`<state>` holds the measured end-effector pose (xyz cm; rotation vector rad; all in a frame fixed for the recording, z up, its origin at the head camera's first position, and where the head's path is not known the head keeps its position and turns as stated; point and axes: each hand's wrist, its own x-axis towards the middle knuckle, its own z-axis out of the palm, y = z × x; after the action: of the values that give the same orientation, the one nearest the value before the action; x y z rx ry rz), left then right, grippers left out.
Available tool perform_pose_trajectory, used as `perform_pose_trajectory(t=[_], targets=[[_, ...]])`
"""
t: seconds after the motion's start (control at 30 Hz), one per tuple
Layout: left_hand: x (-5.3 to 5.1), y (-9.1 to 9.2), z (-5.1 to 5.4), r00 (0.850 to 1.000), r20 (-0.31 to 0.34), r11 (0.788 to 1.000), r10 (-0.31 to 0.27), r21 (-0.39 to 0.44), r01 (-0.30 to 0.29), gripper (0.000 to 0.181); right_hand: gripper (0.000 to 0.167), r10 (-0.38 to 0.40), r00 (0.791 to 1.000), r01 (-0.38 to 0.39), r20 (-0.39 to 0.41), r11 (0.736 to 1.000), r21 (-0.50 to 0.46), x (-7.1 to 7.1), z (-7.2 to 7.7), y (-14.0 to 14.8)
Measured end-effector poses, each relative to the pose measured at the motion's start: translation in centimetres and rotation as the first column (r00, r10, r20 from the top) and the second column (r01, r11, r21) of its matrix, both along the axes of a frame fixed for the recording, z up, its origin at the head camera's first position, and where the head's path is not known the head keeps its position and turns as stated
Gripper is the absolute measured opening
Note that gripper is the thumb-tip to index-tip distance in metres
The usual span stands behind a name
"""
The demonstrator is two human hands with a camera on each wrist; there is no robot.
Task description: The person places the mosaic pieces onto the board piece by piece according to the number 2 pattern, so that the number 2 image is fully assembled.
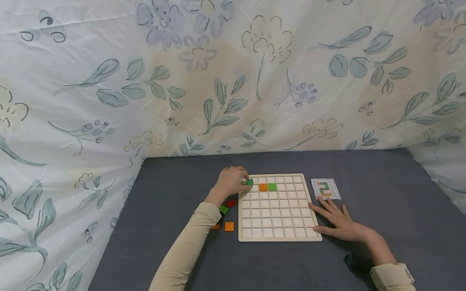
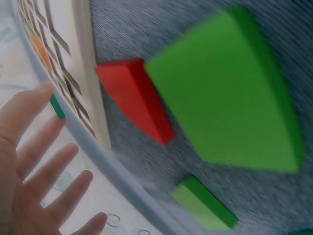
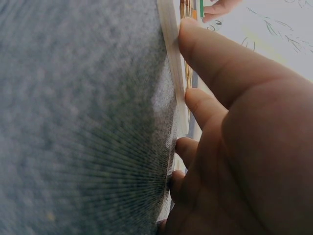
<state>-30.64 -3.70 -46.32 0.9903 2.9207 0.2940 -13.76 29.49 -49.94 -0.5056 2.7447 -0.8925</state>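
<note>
Between thumb and index finger, my left hand (image 1: 231,181) pinches a dark green tile (image 1: 250,182) above the top left corner of the wooden grid board (image 1: 266,241). The left wrist view shows the same tile (image 2: 57,106) edge-on at the fingertips. An orange tile (image 1: 263,187) and a light green tile (image 1: 272,187) lie side by side in the board's second row. My right hand (image 1: 338,221) is spread, with thumb and index finger touching the board's right edge. Its other fingers reach towards a small pattern card (image 1: 325,189).
Left of the board lie loose tiles: a red one (image 1: 230,204), a green one (image 1: 224,209) and an orange one (image 1: 229,226), with another orange one partly under the sleeve. A dark object (image 1: 356,264) lies by the right wrist. Floral cloth (image 1: 226,72) hangs behind the grey table (image 1: 286,275).
</note>
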Motion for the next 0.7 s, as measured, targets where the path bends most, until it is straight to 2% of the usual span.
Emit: perform_pose_trajectory(t=[0.27, 0.47, 0.7], targets=[[0.3, 1.5, 0.1, 0.999, -0.012, 0.999, -0.04, -0.014, 0.04, 0.027, 0.069, 0.02, 1.0, -0.019, 0.005, 0.999, -0.043, 0.2, 0.1, -0.1], [0.5, 2.5, 0.2, 0.998, 0.001, 0.998, -0.067, 0.0, 0.067, 0.028, 0.069, 0.021, 1.0, -0.021, 0.004, 0.999, -0.042, 0.2, 0.2, -0.2], [0.8, 3.8, 0.2, 0.996, -0.007, 0.995, -0.092, -0.022, 0.092, 0.03, 0.069, 0.014, 1.0, -0.014, 0.001, 0.999, -0.035, 0.2, 0.0, -0.1]])
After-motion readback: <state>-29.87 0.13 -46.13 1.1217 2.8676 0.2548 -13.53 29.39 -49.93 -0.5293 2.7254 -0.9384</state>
